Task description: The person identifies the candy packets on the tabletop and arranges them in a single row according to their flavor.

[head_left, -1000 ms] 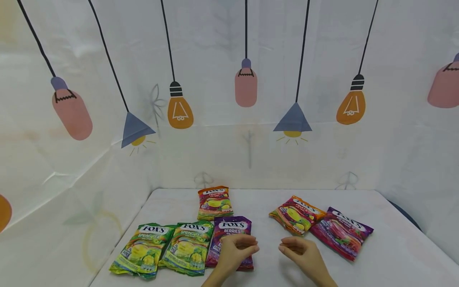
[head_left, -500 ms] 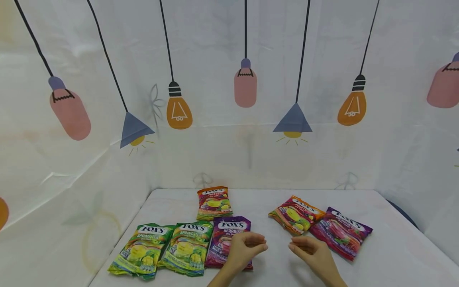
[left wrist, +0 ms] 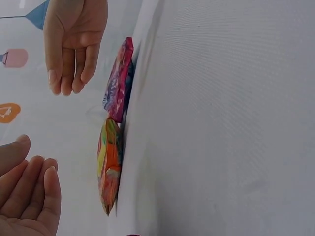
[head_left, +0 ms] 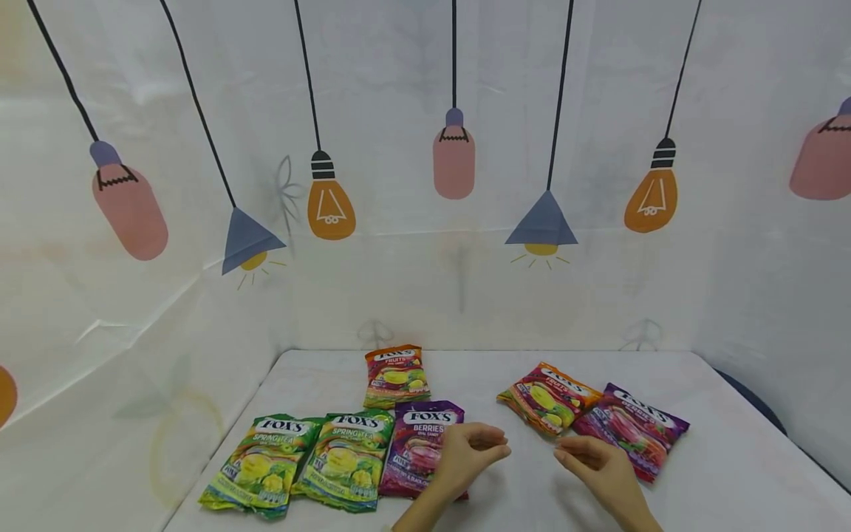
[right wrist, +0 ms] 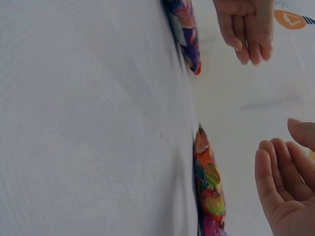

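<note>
My left hand (head_left: 470, 459) hovers over the table's front middle, its fingers loosely bent and holding nothing. Its wrist overlaps the lower right of a purple Berries candy bag (head_left: 415, 447). Facing it is my right hand (head_left: 603, 473), also empty, its fingertips turned inward with a gap between the two hands. Just beyond the right hand lie an orange Fruits candy bag (head_left: 550, 399) and a second purple Berries bag (head_left: 631, 428), touching and tilted. In the left wrist view both palms show bare, the left hand (left wrist: 29, 201) below and the right hand (left wrist: 76, 49) above.
Two green Spring Tea candy bags (head_left: 266, 465) lie side by side at the left. Another orange Fruits bag (head_left: 397, 378) lies behind them near the back edge. The white table (head_left: 505, 510) meets a cloth backdrop (head_left: 399, 288) printed with lamps.
Both hands have drifted to the right, uncovering more of the left purple Berries bag. The right hand now overlaps the edge of the right Berries bag. The bags stay put.
</note>
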A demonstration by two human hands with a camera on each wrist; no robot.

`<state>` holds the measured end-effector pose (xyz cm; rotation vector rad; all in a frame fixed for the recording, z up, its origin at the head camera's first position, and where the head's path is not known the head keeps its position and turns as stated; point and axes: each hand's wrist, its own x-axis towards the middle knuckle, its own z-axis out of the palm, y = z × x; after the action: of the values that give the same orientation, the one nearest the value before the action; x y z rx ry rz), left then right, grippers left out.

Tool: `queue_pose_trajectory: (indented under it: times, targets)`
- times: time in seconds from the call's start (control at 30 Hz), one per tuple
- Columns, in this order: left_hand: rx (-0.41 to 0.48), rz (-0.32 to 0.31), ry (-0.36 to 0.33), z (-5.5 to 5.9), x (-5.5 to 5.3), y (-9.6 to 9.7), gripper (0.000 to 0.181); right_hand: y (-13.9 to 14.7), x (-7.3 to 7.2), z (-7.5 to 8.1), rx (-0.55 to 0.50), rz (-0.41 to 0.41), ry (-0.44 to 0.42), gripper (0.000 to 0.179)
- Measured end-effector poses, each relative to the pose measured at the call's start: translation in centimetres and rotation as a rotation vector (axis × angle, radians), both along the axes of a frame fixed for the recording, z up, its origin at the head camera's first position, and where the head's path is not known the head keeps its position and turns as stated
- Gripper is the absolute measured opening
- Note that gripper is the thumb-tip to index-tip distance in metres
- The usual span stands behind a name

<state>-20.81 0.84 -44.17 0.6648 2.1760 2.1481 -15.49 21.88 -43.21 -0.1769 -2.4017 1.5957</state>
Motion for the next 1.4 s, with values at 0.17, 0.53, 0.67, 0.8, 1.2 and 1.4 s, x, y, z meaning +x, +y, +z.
queue_pose_trajectory:
  times: [0.17, 0.53, 0.67, 0.8, 1.2, 1.4]
  targets:
    - [0.013, -0.027, 0.049, 0.2, -0.3, 0.9, 0.017, 1.0, 0.0, 0.0, 0.028, -0.019, 0.044, 0.027]
    - [0.031, -0.027, 0.026, 1.0, -0.5, 2.5, 0.015, 3.1, -0.1, 0.1, 0.041, -0.016, 0.058, 0.031]
    - [0.025, -0.027, 0.025, 0.4, -1.2, 3.2, 0.016, 3.8, -0.2, 0.1, 0.063, -0.028, 0.050, 0.034]
    - [0.021, -0.025, 0.033, 0.1, -1.6, 3.8, 0.018, 4.4, -0.2, -0.1, 0.076, -0.035, 0.056, 0.034]
    - [0.022, -0.011, 0.051, -0.5, -2.0, 5.5, 0.019, 6.7, 0.0, -0.2, 0.061, -0.105, -0.076, 0.051]
    - [0.003, -0.006, 0.061, -1.0, -2.6, 6.7, 0.017, 7.9, -0.1, -0.6, 0.038, -0.134, -0.144, 0.057]
